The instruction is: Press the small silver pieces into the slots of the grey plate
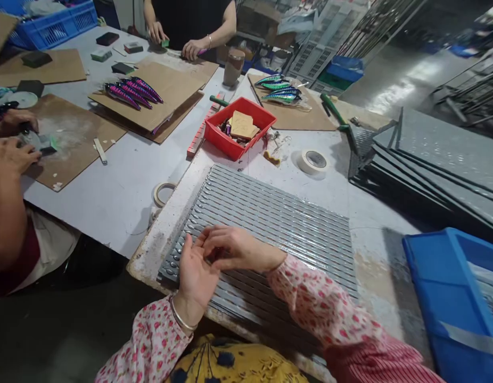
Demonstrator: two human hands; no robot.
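Note:
My left hand is turned palm up over the near left part of a grey ridged board, its thumb stretched out and its fingers partly covered. My right hand reaches across from the right, fingers curled together against the left palm and fingertips. Whatever lies between the two hands is too small or hidden to make out. Long parallel ridges run across the board, and shiny drop-shaped bits line its left edge. Both hands are just above its surface.
Beyond the board are a red bin and a tape roll. Grey boards are stacked right, above a blue crate. Fishing lures lie on cardboard. Two co-workers' hands work at the left and far side.

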